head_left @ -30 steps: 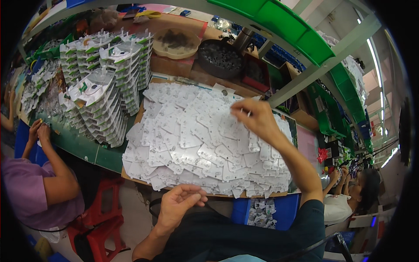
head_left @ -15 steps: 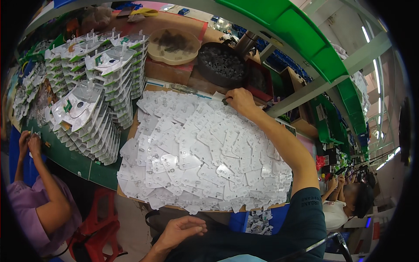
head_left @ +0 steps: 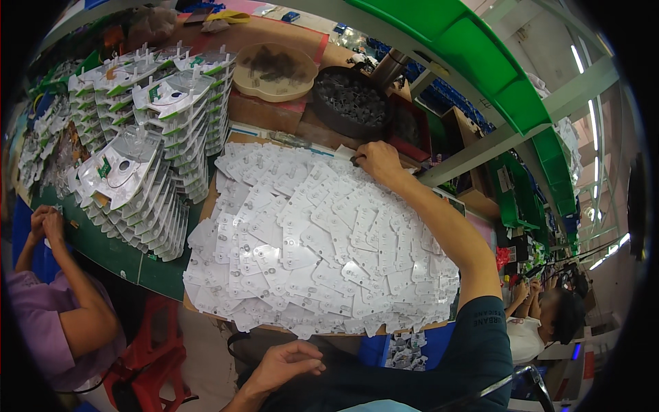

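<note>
Left of the board [head_left: 206,206], stacked moulded trays [head_left: 147,199] stand on the green bench; the left hand [head_left: 285,364] rests below the board's near edge, fingers loosely curled, holding nothing. White plastic plates [head_left: 309,247] cover the board in overlapping rows; they look thin, light, stiff and slick, best pinched at a free edge. Right hand [head_left: 376,161] sits at the board's far edge, fingers bunched on a plate; exact grip hidden.

Two round trays [head_left: 274,69], one red stool [head_left: 154,350], many overlapping white plastic pieces [head_left: 309,254], several stacks of moulded trays [head_left: 137,178]
</note>
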Action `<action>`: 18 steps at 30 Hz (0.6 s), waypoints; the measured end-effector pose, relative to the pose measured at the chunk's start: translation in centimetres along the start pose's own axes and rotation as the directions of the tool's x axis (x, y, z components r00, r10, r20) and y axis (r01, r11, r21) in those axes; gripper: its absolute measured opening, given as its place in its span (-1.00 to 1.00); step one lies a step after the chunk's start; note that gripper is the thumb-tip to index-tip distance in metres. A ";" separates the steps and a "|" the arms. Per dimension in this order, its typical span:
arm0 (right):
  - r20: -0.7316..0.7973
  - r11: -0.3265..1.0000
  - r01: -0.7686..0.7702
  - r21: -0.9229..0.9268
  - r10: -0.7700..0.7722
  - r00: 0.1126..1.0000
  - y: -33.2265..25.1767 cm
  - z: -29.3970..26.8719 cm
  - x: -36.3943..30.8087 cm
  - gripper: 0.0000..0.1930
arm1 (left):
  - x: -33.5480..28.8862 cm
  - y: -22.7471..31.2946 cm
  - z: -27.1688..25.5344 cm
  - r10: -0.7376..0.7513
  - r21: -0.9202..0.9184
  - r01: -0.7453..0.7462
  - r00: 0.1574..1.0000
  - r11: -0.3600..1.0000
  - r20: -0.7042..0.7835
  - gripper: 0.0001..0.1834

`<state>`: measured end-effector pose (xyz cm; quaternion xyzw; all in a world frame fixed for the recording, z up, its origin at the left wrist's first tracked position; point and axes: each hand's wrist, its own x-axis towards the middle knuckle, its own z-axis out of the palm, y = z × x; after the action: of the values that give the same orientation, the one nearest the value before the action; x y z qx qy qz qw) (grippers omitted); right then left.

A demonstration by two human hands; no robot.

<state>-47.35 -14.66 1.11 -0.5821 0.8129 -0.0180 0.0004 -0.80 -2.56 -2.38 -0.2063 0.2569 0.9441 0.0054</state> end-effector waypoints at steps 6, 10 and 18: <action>-0.019 0.999 -0.001 -0.047 0.000 1.000 -0.3 -0.1 -0.1 -0.84 | -0.8 -0.4 0.7 0.005 0.003 -0.005 1.000 1.000 -0.010 -0.82; -0.034 0.998 -0.056 -0.022 0.055 0.998 -0.6 -1.5 -0.9 -0.84 | -1.4 -0.8 1.2 0.001 0.000 -0.001 1.000 1.000 -0.018 -0.82; -0.170 0.943 -0.039 0.329 0.099 0.980 -4.3 -9.3 -9.1 -0.81 | -1.9 -0.6 2.8 0.079 0.098 -0.079 0.997 0.992 0.003 -0.86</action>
<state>-40.54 -7.15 10.31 -0.5409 0.8154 -0.2052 0.0216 -0.10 -0.46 0.27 -0.1957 0.3108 0.9299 -0.0221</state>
